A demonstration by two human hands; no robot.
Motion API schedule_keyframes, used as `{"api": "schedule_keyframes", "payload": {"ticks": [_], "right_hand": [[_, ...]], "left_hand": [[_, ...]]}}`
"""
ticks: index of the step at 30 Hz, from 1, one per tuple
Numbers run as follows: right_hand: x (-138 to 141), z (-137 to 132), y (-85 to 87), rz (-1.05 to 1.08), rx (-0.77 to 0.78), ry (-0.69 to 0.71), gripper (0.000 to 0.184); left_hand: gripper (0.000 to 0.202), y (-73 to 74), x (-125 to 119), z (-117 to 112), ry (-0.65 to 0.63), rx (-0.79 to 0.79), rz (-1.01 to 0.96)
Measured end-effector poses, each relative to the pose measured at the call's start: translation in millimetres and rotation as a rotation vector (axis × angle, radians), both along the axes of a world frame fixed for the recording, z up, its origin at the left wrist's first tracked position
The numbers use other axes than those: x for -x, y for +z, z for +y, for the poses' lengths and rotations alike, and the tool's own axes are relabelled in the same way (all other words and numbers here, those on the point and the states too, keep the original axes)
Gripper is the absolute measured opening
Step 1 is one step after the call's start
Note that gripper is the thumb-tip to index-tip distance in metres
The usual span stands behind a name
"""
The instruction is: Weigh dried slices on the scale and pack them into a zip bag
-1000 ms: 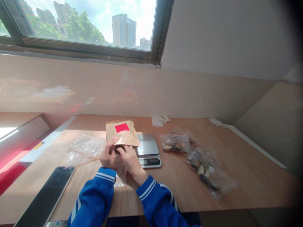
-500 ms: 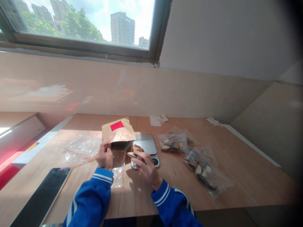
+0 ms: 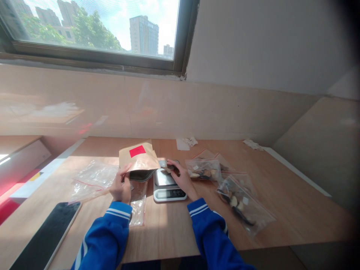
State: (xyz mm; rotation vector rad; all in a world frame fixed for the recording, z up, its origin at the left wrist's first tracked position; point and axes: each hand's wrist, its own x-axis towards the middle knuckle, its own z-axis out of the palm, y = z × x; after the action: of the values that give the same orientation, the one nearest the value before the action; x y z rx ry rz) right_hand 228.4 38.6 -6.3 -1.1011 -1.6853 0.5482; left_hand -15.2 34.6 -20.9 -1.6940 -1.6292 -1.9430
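Note:
My left hand (image 3: 120, 186) grips the lower edge of a brown paper bag (image 3: 138, 160) with a red label, tilted with its dark open mouth toward me. My right hand (image 3: 181, 177) reaches over the back of a small digital scale (image 3: 166, 186) and pinches some small brownish pieces above its steel plate. An empty clear zip bag (image 3: 138, 206) lies flat between my forearms.
Several clear zip bags (image 3: 243, 202) filled with dried pieces lie right of the scale. Empty clear bags (image 3: 94, 177) lie at left. A black phone (image 3: 46, 240) rests near the front left edge. Crumpled white paper (image 3: 185, 142) lies by the back wall.
My right hand left the bag's mouth with small pieces and moved right, over the scale plate. My left hand kept hold of the bag.

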Motion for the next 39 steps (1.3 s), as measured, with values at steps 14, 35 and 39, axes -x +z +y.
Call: {"api": "schedule_keyframes", "payload": {"ticks": [14,35,39], "right_hand": [[1.8,-0.8,-4.5,-0.033,-0.067,-0.037,0.048],[-7.9,4.6,-10.2,-0.05,-0.077,-0.064,0.04],[-2.8,-5.7,-1.3,-0.213,-0.151,-0.151,0.033]], "left_hand": [[0.026,-3.1,1.8,0.0,-0.057,0.011,0.045],[0.026,-4.2,4.6,1.1,-0.058,-0.01,0.096],[0.026,-4.9,4.7,1.6,-0.066,-0.026,0.097]]}}
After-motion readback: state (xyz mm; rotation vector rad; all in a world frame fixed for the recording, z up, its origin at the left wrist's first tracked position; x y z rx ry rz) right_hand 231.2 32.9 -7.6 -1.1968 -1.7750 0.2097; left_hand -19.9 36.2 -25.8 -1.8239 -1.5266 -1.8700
